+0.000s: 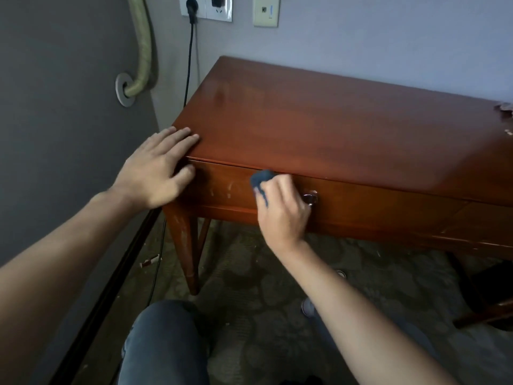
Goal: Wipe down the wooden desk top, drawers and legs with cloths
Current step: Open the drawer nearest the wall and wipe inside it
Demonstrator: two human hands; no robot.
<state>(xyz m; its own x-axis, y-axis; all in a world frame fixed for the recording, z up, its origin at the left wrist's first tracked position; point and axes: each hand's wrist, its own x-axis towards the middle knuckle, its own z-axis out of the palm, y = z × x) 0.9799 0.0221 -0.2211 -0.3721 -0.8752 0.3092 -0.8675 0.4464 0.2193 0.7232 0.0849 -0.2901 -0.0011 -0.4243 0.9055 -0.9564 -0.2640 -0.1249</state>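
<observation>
A reddish-brown wooden desk (319, 126) stands against the wall. My left hand (158, 168) rests on its near left corner, fingers straight on the top and thumb against the drawer front. My right hand (283, 209) grips a bunched dark blue cloth (262, 180) and presses it against the left drawer front (222, 187), just under the top's edge. A metal drawer handle (310, 198) shows right beside my right hand's knuckles. The front left leg (184, 245) is scuffed with pale marks.
A black cable (189, 65) runs from a wall socket (191, 4) down behind the desk's left end. A padded pipe (143, 51) enters the grey wall on the left. My knee in jeans (163, 337) is below. A dark chair base (488, 295) sits at right on patterned carpet.
</observation>
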